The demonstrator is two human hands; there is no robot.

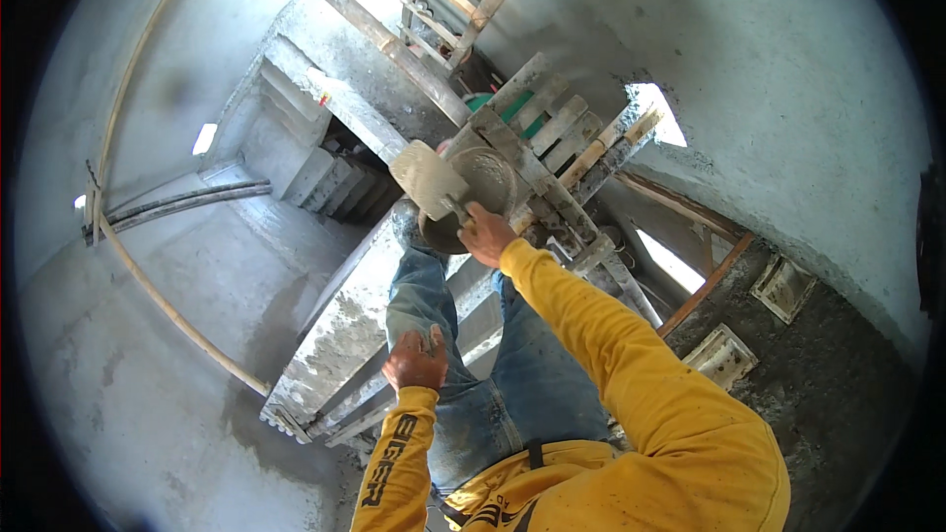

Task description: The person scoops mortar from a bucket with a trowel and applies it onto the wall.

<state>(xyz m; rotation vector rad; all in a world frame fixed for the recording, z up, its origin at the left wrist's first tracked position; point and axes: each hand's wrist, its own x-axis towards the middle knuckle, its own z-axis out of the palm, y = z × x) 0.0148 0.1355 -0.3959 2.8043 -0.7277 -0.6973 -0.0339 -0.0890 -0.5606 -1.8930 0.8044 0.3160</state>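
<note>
My right hand [484,234] grips the handle of a rectangular metal trowel [424,177], its mortar-smeared blade over a round bucket [488,172] of grey material. The bucket sits among rough planks beyond my knees. My left hand [416,363] is low on my jeans-covered left leg [419,296], its fingers curled; whether anything is inside them I cannot make out.
I am on raised mortar-splashed boards [315,365] above a concrete stairwell [335,177]. Timber poles [365,20] and a slatted plank frame [552,118] lie ahead. A bamboo pole [187,320] curves at left. Plastered walls [808,89] surround me; two block-like forms [783,286] lie right.
</note>
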